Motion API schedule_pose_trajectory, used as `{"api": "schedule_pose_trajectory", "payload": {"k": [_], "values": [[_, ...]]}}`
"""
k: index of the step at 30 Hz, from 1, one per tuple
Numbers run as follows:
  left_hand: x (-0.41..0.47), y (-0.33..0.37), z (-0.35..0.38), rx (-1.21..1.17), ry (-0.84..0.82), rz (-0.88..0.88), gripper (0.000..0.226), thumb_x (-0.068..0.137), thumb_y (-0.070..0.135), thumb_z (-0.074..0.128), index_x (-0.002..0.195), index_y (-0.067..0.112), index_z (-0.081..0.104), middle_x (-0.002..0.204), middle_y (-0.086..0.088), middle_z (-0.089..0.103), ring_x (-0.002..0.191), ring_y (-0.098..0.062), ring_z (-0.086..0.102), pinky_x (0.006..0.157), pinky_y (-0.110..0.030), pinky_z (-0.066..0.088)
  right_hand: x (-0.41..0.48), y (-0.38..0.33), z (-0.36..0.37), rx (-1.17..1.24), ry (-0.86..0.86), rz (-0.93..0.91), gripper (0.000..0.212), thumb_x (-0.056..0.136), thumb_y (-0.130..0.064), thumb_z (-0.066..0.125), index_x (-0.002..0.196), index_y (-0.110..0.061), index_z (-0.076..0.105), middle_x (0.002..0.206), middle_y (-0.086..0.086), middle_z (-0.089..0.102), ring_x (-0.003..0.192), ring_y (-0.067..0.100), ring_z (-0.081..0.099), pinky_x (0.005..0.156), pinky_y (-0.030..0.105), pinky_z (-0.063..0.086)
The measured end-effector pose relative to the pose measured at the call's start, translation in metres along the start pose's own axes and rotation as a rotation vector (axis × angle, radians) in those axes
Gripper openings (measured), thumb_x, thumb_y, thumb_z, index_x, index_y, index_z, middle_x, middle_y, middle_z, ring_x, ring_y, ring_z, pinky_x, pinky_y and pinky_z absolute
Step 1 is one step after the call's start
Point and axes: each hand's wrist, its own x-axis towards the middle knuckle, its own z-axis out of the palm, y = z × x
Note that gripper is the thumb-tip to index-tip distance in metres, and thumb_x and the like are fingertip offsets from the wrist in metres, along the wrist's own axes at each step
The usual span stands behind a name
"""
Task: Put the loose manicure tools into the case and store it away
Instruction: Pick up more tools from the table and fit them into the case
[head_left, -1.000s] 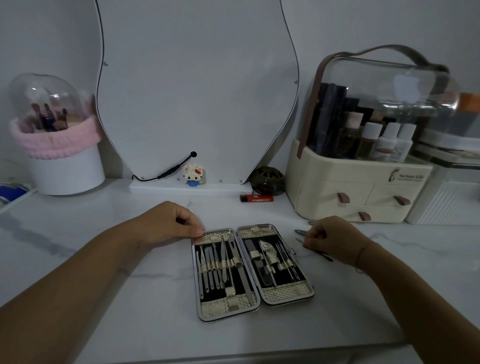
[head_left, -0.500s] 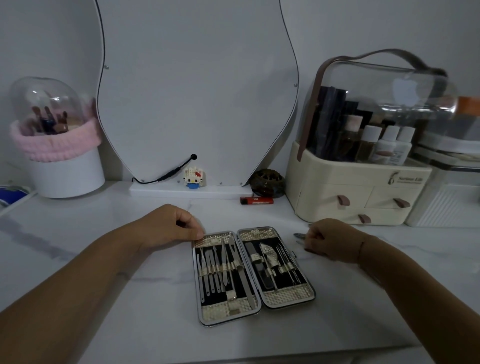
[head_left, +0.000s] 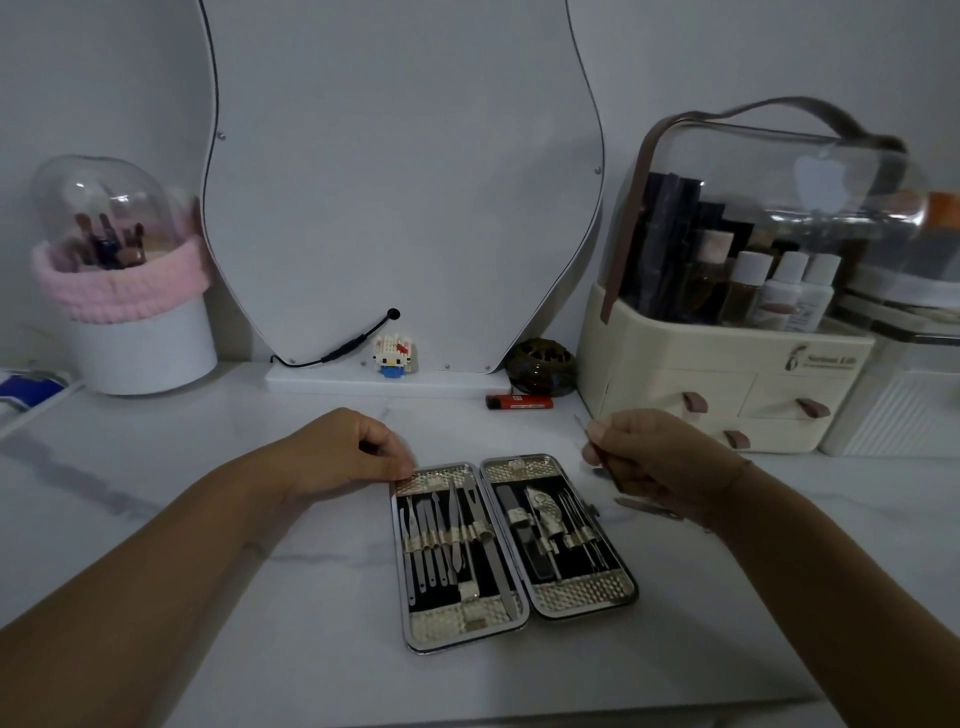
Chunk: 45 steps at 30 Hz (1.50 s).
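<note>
**Right hand holds a loose tool; case lies open at its left**

The right hand (head_left: 654, 457) pinches a thin metal tool (head_left: 580, 421), tip up and away. The left hand (head_left: 353, 452) is curled, fingertips on the far-left corner of the case (head_left: 582, 592); actual grip cannot be confirmed. The case lies open and flat between the hands, long axis running away from the person, right half nearer the right hand. A second loose tool (head_left: 644, 506) lies just right of it.
</note>
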Motion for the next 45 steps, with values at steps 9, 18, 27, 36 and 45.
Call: {"api": "schedule_pose_trajectory", "payload": {"k": [9, 18, 27, 36, 45], "values": [[0.0, 0.0, -0.001, 0.041, -0.004, -0.009, 0.005, 0.077, 0.023, 0.075, 0.074, 0.026, 0.075, 0.073, 0.013, 0.073, 0.07, 0.005, 0.062, 0.071, -0.012, 0.044, 0.028, -0.015, 0.073, 0.029, -0.153, -0.094, 0.03, 0.09, -0.003, 0.051, 0.118, -0.012, 0.049, 0.07, 0.01, 0.06, 0.04, 0.005, 0.036, 0.036, 0.014, 0.034], [0.002, -0.001, -0.004, 0.05, -0.019, -0.008, 0.008, 0.078, 0.022, 0.075, 0.074, 0.028, 0.074, 0.073, 0.015, 0.073, 0.069, 0.008, 0.062, 0.068, -0.009, 0.042, 0.047, -0.005, 0.086, -0.138, -0.044, -0.108, 0.021, 0.089, -0.002, 0.052, 0.108, -0.004, 0.059, 0.073, 0.029, 0.06, 0.039, 0.008, 0.05, 0.04, 0.017, 0.045], [0.002, -0.001, -0.003, 0.033, -0.019, -0.007, 0.006, 0.076, 0.023, 0.076, 0.074, 0.028, 0.075, 0.08, 0.008, 0.075, 0.073, 0.003, 0.063, 0.079, -0.019, 0.048, 0.054, 0.003, 0.084, -0.389, 0.013, -0.21, 0.012, 0.08, -0.01, 0.065, 0.087, -0.019, 0.06, 0.07, 0.014, 0.067, 0.042, 0.004, 0.05, 0.054, 0.017, 0.049], [0.001, 0.0, -0.002, 0.037, -0.019, -0.006, 0.008, 0.077, 0.022, 0.075, 0.073, 0.029, 0.074, 0.077, 0.008, 0.074, 0.07, 0.005, 0.062, 0.072, -0.013, 0.045, 0.055, 0.007, 0.083, -0.567, 0.051, -0.323, 0.016, 0.084, -0.02, 0.061, 0.081, -0.008, 0.071, 0.08, 0.006, 0.07, 0.074, 0.017, 0.061, 0.073, 0.029, 0.051], [0.001, 0.001, -0.002, 0.045, -0.022, -0.009, 0.004, 0.078, 0.024, 0.075, 0.076, 0.028, 0.075, 0.084, 0.004, 0.075, 0.075, 0.002, 0.063, 0.077, -0.016, 0.047, 0.048, 0.004, 0.079, -0.565, 0.041, -0.265, 0.031, 0.09, -0.03, 0.053, 0.079, -0.011, 0.075, 0.045, -0.006, 0.048, 0.039, 0.003, 0.043, 0.046, 0.01, 0.035]]}}
